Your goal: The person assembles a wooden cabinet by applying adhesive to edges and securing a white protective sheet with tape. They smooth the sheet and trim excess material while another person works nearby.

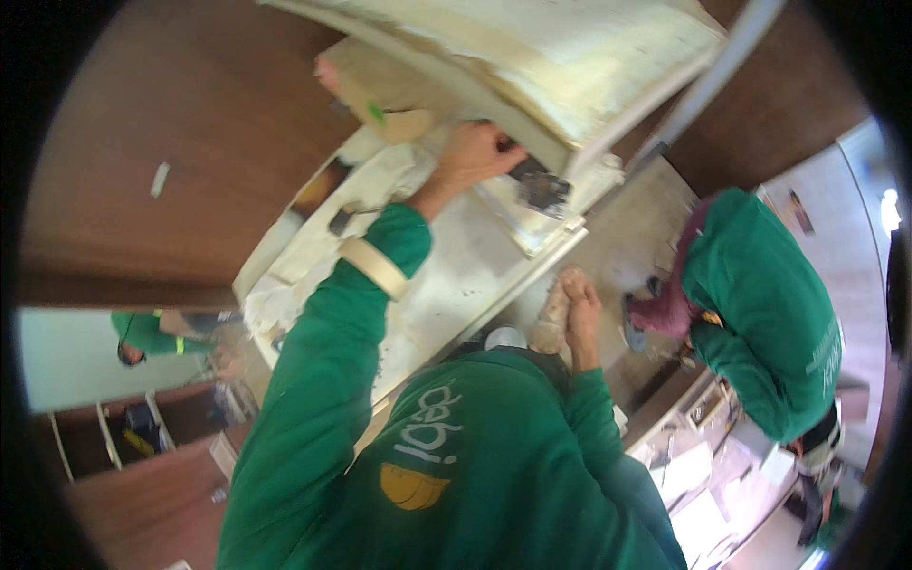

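My left hand (472, 155) reaches forward under the edge of a large pale panel (560, 57). Its fingers are curled around something small and dark that I cannot make out. Close to those fingertips lies a dark, crumpled-looking lump (543, 190) by the panel's corner. My right hand (582, 321) is low at my right side, beside the white work surface (465, 256). It is closed on a beige, dusty-looking elongated thing (551, 321), whose kind I cannot tell.
A co-worker in a green top (769, 304) bends over at the right. Near that person is a cluttered table (703, 465). Another person in green (157, 337) is far left, above open shelves (104, 432). A brown board (171, 152) stands at the upper left.
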The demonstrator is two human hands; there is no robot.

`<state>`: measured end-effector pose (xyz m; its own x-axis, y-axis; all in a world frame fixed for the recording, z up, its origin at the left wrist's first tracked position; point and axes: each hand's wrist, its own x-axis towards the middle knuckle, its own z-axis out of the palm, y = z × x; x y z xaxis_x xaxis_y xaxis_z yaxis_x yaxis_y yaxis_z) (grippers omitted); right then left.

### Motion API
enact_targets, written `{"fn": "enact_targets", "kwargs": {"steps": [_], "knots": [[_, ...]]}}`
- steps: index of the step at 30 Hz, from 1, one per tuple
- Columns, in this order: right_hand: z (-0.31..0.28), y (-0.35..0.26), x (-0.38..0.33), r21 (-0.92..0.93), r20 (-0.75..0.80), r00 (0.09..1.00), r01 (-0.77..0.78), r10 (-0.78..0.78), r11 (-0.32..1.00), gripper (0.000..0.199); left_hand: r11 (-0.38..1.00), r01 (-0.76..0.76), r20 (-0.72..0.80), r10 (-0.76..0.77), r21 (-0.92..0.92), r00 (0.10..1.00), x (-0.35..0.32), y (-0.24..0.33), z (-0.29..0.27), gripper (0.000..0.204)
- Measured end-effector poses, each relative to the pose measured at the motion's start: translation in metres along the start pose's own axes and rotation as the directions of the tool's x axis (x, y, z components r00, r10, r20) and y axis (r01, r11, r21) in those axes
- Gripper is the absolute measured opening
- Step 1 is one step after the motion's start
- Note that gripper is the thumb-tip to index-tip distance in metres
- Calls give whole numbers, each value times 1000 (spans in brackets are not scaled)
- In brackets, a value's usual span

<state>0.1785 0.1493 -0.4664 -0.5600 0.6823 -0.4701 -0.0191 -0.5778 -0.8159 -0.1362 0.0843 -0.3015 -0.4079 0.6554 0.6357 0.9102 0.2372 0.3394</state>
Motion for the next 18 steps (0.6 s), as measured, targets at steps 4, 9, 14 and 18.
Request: {"fn": "enact_targets", "kwargs": {"steps": [4,9,14,18], "knots": [[-4,11,11,32,-12,1000,-10,10,999,39,996,-58,142,48,69,989,-1,-16,0,44],[-1,-1,42,101,-64,998,31,-25,994,49,991,85,69,-78,-103,995,-10,-14,7,46],[26,-23,95,156,-202,960,226,-193,962,47,971,241,215,-237,7,948,-1,2,-7,38],[39,-13,154,56,-285,907,339,-310,939,41,964,265,222,-258,-1,940,2,-1,-1,39]]}}
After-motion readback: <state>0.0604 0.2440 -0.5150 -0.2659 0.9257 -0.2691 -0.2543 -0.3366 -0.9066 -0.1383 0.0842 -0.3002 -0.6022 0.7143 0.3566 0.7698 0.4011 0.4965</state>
